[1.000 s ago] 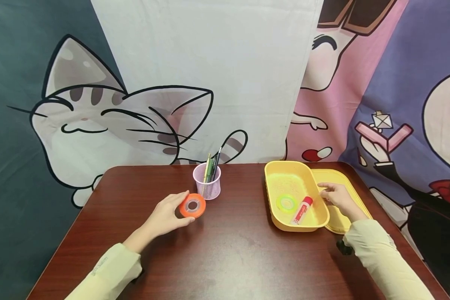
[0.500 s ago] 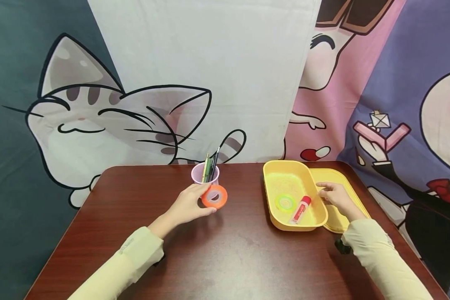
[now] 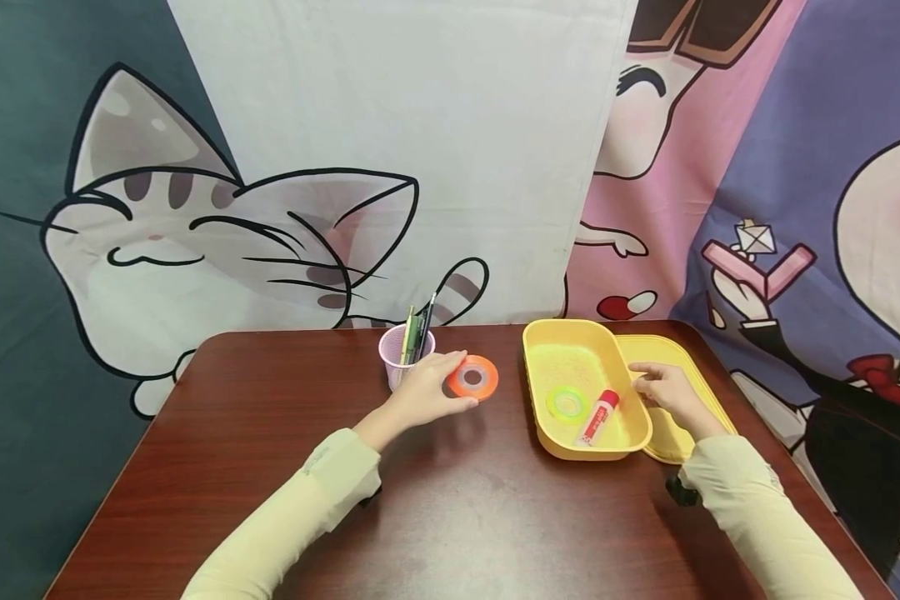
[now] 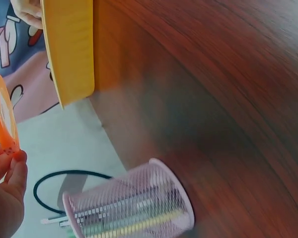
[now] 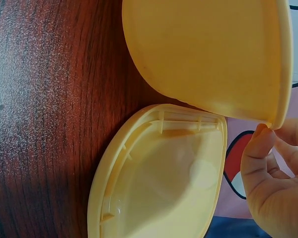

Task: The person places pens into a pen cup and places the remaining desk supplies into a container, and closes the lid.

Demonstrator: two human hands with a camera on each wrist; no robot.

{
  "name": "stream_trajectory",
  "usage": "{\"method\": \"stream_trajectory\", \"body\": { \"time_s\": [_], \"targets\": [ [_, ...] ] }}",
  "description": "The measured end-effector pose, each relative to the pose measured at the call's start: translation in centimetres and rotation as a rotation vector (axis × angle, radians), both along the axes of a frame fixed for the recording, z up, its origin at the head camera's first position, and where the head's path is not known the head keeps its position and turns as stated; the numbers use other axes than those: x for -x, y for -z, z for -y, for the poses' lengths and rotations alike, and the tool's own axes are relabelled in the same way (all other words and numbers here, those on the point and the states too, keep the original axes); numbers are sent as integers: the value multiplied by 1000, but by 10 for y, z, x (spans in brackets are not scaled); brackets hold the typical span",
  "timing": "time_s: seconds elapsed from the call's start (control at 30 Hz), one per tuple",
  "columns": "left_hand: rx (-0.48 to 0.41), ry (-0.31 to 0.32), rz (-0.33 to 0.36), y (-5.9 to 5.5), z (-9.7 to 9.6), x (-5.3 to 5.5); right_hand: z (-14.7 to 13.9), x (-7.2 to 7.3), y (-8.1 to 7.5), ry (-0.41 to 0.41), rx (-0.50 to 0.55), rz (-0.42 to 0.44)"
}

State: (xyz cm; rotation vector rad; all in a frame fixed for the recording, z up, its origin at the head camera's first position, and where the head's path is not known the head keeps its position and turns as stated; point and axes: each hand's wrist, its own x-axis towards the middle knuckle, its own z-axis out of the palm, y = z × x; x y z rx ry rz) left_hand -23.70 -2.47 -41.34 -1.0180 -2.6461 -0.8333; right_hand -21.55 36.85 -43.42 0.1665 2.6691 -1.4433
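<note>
My left hand point(image 3: 422, 392) grips an orange roll of tape point(image 3: 489, 379) between thumb and fingers. The roll is held above the table, between the pen cup and the yellow box point(image 3: 570, 354). In the left wrist view, fingertips pinch the edge of the orange roll point(image 4: 11, 134). My right hand point(image 3: 671, 396) is at the box's right side; in the right wrist view its thumb and finger pinch the rim point(image 5: 280, 111). Inside the box lie a yellow-green roll of tape point(image 3: 552, 405) and a red-and-white glue stick point(image 3: 597, 418).
A lilac mesh pen cup point(image 3: 392, 367) with several pens point(image 3: 410, 333) stands at the back, partly behind my left hand. The yellow lid point(image 3: 671, 446) lies right of the box, under my right hand. A cartoon cloth point(image 3: 495, 125) hangs behind the brown table point(image 3: 510, 533).
My left hand has carried the orange tape to the right and slightly up, past the pen cup toward the box. The right hand stays at the box rim.
</note>
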Motion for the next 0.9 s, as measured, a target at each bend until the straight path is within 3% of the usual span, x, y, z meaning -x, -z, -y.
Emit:
{"method": "stream_trajectory", "body": {
  "time_s": [0.2, 0.67, 0.9],
  "targets": [
    [13, -11, 10, 8, -28, 9, -3, -1, 0, -1, 1, -6],
    [2, -60, 106, 20, -80, 25, -3, 0, 4, 10, 19, 0],
    [61, -90, 67, 22, -106, 33, 0, 2, 3, 15, 23, -7]
  ]
}}
